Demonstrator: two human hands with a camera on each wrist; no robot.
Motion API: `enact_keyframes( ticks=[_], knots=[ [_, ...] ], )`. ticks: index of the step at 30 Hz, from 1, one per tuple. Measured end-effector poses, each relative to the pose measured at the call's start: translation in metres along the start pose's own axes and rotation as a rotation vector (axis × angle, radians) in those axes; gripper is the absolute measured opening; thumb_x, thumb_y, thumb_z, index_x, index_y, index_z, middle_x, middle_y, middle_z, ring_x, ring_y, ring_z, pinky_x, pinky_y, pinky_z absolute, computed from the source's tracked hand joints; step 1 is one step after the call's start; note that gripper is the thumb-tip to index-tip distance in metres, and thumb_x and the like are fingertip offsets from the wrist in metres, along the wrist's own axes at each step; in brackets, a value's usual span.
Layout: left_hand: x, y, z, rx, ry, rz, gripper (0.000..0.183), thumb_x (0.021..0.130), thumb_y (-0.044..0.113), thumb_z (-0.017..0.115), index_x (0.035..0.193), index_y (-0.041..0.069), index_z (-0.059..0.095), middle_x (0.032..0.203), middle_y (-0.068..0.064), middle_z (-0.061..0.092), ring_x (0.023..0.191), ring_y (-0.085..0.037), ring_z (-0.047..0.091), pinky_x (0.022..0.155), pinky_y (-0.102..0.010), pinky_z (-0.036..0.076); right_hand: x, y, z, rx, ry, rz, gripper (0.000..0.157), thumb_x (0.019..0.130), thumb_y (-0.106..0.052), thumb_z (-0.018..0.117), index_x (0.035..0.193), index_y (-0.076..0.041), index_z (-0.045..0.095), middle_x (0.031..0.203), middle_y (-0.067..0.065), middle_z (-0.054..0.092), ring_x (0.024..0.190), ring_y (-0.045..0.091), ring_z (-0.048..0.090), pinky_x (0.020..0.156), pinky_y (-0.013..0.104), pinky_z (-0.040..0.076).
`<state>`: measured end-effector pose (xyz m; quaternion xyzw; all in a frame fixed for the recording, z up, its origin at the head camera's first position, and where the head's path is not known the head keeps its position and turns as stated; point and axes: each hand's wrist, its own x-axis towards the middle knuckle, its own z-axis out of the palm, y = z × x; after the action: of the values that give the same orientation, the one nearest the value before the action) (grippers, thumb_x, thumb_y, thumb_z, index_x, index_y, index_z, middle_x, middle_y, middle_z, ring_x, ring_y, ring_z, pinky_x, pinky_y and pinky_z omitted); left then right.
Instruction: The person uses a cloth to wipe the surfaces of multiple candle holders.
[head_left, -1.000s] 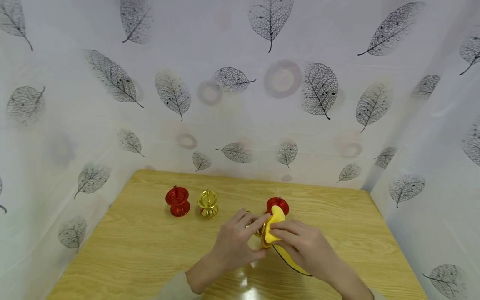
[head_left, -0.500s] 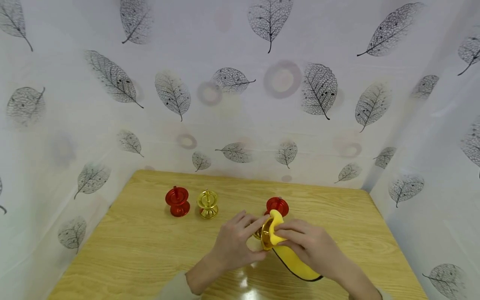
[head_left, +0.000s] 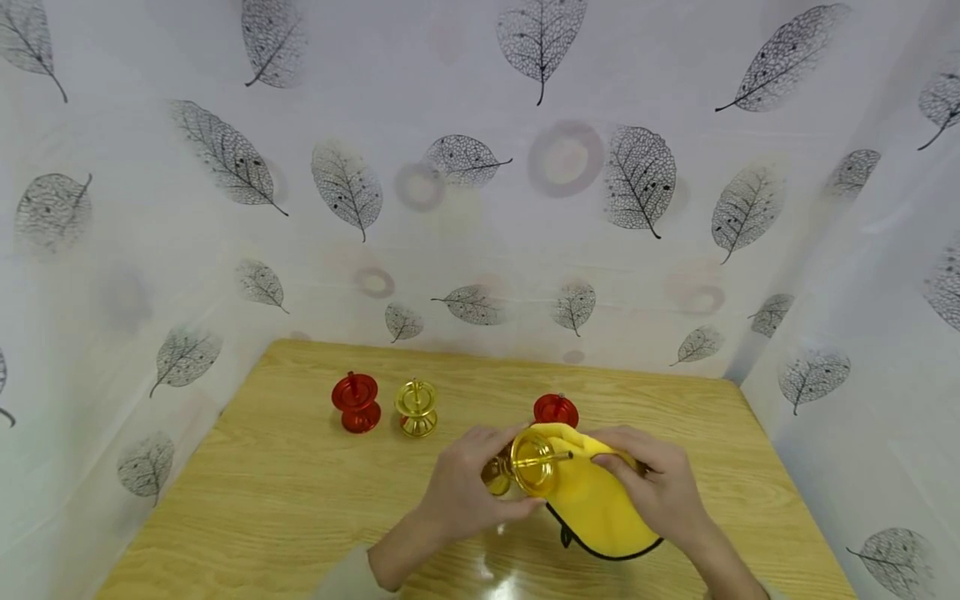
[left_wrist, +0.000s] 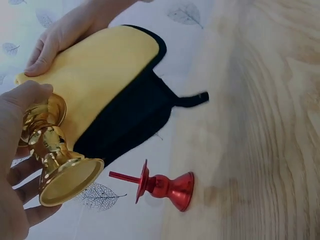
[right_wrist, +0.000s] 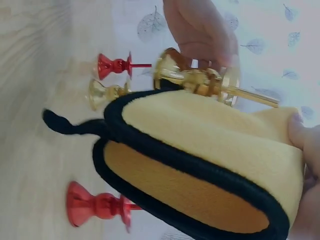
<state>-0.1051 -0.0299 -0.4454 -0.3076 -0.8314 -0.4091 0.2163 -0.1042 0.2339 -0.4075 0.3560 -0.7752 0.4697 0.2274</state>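
Gold candle holder (head_left: 525, 468): tilted above the tabletop (head_left: 300, 500), gripped by the left hand (head_left: 463, 482). The right hand (head_left: 662, 485) pinches a yellow cloth (head_left: 600, 510) close beside the holder; contact is unclear. Hazards: a loosened left grip could let the smooth body slip; a tug could snag cloth on the spike (head_left: 557, 457). Appearance: mirror-bright finish, waisted stem (left_wrist: 54, 141), flared foot (left_wrist: 72, 182), shallow rimmed dish (head_left: 537, 480).

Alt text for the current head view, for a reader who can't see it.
The left hand holds a gold candle holder tipped sideways, while the right hand pinches a black-edged yellow cloth beside it. Farther back on the wooden table stand a red holder and a second gold holder to the left, and another red holder, partly hidden.
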Motion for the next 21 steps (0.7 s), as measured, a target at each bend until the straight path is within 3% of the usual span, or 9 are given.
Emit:
enact_keyframes(
  ticks=[3, 7, 11, 16, 21],
  knots=[
    [0.001, 0.002, -0.001, -0.078, 0.016, -0.064, 0.079, 0.067, 0.034, 0.1, 0.137, 0.014, 0.069, 0.112, 0.002, 0.078, 0.097, -0.01, 0.068, 0.081, -0.017, 0.059, -0.004, 0.004, 0.006, 0.041, 0.032, 0.041, 0.039, 0.079, 0.023, 0.074, 0.107, -0.003, 0.079, 0.102, 0.001, 0.081, 0.076, 0.002, 0.063, 0.061, 0.016, 0.052],
    [0.003, 0.002, 0.001, -0.086, 0.05, -0.077, 0.077, 0.068, 0.035, 0.099, 0.135, 0.012, 0.07, 0.111, 0.0, 0.077, 0.095, -0.011, 0.067, 0.078, -0.017, 0.059, -0.009, 0.006, 0.018, 0.075, 0.032, 0.097, 0.035, 0.081, 0.022, 0.073, 0.106, -0.002, 0.079, 0.104, -0.002, 0.081, 0.075, 0.001, 0.063, 0.061, 0.015, 0.055],
    [0.003, 0.001, 0.004, -0.053, 0.07, -0.07, 0.077, 0.068, 0.036, 0.099, 0.134, 0.009, 0.07, 0.106, -0.001, 0.076, 0.09, -0.01, 0.064, 0.072, -0.016, 0.056, -0.011, 0.005, 0.028, 0.093, 0.035, 0.106, 0.033, 0.082, 0.021, 0.074, 0.106, -0.001, 0.079, 0.105, 0.001, 0.081, 0.082, -0.003, 0.067, 0.066, 0.014, 0.058],
    [0.003, -0.002, 0.008, 0.033, 0.082, -0.043, 0.081, 0.065, 0.037, 0.1, 0.134, 0.006, 0.07, 0.1, -0.001, 0.074, 0.091, -0.011, 0.064, 0.074, -0.017, 0.057, -0.012, 0.001, 0.039, 0.075, 0.029, 0.071, 0.037, 0.078, 0.02, 0.078, 0.106, -0.003, 0.081, 0.102, 0.012, 0.082, 0.1, -0.001, 0.075, 0.078, 0.016, 0.062],
    [0.004, -0.004, 0.009, 0.136, 0.082, 0.015, 0.083, 0.062, 0.04, 0.101, 0.133, 0.007, 0.071, 0.094, 0.003, 0.07, 0.085, -0.008, 0.057, 0.07, -0.009, 0.048, -0.012, -0.006, 0.049, -0.008, 0.012, 0.015, 0.038, 0.074, 0.015, 0.083, 0.106, -0.006, 0.081, 0.098, 0.014, 0.082, 0.097, 0.006, 0.078, 0.083, 0.016, 0.062]
  ],
)
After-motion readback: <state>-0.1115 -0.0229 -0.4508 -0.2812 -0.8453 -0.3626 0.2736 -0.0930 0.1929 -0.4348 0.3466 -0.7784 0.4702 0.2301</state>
